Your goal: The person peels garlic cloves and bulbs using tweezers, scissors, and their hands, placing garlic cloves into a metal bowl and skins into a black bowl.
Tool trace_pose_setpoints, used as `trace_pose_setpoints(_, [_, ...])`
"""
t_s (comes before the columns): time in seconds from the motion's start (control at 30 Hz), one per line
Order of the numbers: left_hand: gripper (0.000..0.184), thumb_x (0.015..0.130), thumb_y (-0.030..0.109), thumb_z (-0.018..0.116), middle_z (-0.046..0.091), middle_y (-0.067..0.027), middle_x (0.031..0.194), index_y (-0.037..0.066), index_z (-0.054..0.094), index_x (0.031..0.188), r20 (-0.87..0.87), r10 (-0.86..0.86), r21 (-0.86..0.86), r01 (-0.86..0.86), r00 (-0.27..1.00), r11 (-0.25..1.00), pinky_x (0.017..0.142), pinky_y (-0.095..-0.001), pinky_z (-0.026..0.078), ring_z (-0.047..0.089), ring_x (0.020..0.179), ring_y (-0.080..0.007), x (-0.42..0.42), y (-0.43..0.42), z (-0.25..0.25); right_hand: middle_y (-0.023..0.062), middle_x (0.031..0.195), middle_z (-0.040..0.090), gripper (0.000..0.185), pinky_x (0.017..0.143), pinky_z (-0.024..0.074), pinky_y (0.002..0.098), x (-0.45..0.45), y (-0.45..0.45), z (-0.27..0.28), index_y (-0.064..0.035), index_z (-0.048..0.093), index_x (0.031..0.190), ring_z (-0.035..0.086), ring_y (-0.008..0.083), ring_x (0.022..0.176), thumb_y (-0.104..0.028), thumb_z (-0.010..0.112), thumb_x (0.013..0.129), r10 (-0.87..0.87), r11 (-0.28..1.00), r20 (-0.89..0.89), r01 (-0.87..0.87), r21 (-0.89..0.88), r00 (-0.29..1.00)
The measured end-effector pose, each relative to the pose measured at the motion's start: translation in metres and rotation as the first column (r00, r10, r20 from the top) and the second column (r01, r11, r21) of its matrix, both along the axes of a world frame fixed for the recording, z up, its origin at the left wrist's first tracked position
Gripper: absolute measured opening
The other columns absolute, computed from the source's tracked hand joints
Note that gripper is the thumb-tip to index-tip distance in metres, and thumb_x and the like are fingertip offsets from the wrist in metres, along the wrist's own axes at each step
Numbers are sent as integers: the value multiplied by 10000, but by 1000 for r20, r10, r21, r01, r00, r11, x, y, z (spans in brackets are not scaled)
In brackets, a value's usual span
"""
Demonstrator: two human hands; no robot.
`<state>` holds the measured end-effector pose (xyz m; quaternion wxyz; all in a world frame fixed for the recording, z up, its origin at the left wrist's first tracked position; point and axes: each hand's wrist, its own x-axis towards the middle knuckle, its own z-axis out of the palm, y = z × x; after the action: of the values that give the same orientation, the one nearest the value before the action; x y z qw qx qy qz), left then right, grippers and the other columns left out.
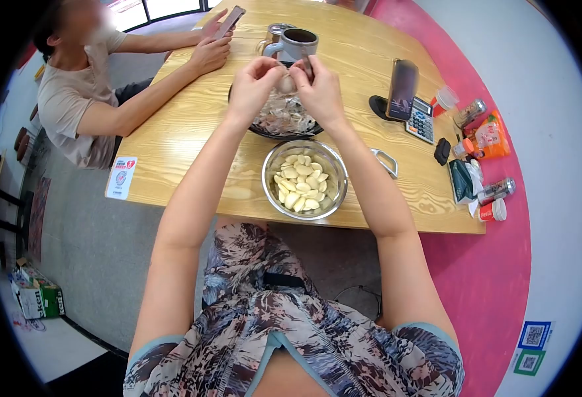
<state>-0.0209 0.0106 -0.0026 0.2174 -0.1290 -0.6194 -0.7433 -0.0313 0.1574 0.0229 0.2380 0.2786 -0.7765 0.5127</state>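
Note:
Both of my hands meet above a dark bowl (278,135) heaped with papery garlic skins (284,114). A pale, rounded garlic bulb (286,83) sits between the fingertips. My left hand (252,86) pinches it from the left. On the other side my right hand (319,89) grips it too, with a dark, narrow object (306,65), perhaps a small knife, showing among the fingers. Closer to me, a steel bowl (269,198) contains many peeled garlic cloves (301,182).
Behind my hands stand a mug (299,45) and a jar (279,30). To the right are a phone on a stand (402,89), a calculator (421,120), a metal-framed peeler-like tool (387,162), and several containers. At the left a seated person (82,109) holds a phone (230,22).

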Motion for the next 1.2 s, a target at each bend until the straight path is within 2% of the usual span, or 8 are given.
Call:
trace_pose_setpoints(0.13, [251, 849, 196, 687, 676, -34, 840, -12, 684, 988, 27, 13, -100, -11, 1000, 995, 683, -207, 477, 603, 756, -77, 8, 1, 1, 139, 667, 627, 136, 551, 459, 332, 3, -1, -4, 19, 596, 846, 597, 218, 571, -112, 630, 844, 18, 997, 15, -17, -77, 1000])
trace_pose_setpoints(0.2, [224, 853, 181, 674, 678, -39, 826, -12, 684, 966, 30, 17, -98, -14, 999, 995, 668, -209, 476, 602, 750, -76, 7, 2, 0, 109, 638, 620, 130, 514, 443, 299, -2, -1, -12, 19, 603, 827, 560, 146, 527, -103, 645, 839, 39, 991, -2, -39, -128, 999])
trace_pose_setpoints(0.43, [167, 906, 152, 601, 628, -19, 770, -10, 634, 887, 46, 250, -204, -236, 967, 950, 631, -220, 449, 543, 701, -62, 5, 12, 0, 105, 622, 619, 75, 519, 439, 288, 15, -5, -4, 20, 597, 817, 552, 130, 513, -47, 632, 821, 19, 998, 18, -18, -64, 1000])
trace_pose_setpoints(0.47, [159, 916, 139, 583, 622, -25, 781, -12, 629, 906, 76, 227, -76, -221, 971, 972, 619, -222, 442, 532, 694, -60, 1, 15, -3, 105, 622, 619, 75, 519, 439, 288, 16, -3, -3, 20, 597, 817, 552, 130, 513, -47, 632, 821, 20, 998, 17, -19, -65, 1000])
trace_pose_setpoints(1.07, [141, 917, 126, 575, 622, -60, 801, -12, 601, 896, 353, -5, 348, -127, 935, 929, 597, -270, 447, 555, 675, -107, -19, 28, -1, 79, 624, 614, 34, 523, 445, 275, 18, 7, -5, 9, 583, 828, 559, 116, 523, 2, 611, 809, -5, 1000, -83, 4, -23, 997])
trace_pose_setpoints(1.1, [141, 917, 126, 575, 622, -60, 801, -12, 601, 896, 353, -4, 347, -127, 936, 929, 597, -270, 447, 555, 675, -107, -18, 27, -2, 68, 620, 607, 42, 522, 438, 270, 18, 7, -5, 12, 585, 829, 545, 106, 526, -11, 618, 816, 5, 1000, -49, -7, -31, 999])
trace_pose_setpoints(1.17, [147, 924, 130, 566, 618, -45, 803, -11, 606, 901, 103, 242, -3, -243, 965, 970, 624, -235, 433, 527, 683, -86, -15, 22, -2, 56, 616, 599, 55, 521, 431, 264, 14, 8, -4, 15, 587, 831, 531, 96, 528, -24, 626, 823, 14, 999, -23, -15, -41, 1000])
trace_pose_setpoints(1.2, [147, 924, 130, 566, 618, -45, 803, -11, 606, 901, 99, 240, -5, -240, 966, 971, 624, -235, 433, 527, 683, -86, -15, 19, -2, 42, 620, 596, 106, 520, 418, 249, 9, 9, -5, 12, 593, 818, 520, 89, 536, -79, 643, 836, 60, 994, 31, -57, -91, 998])
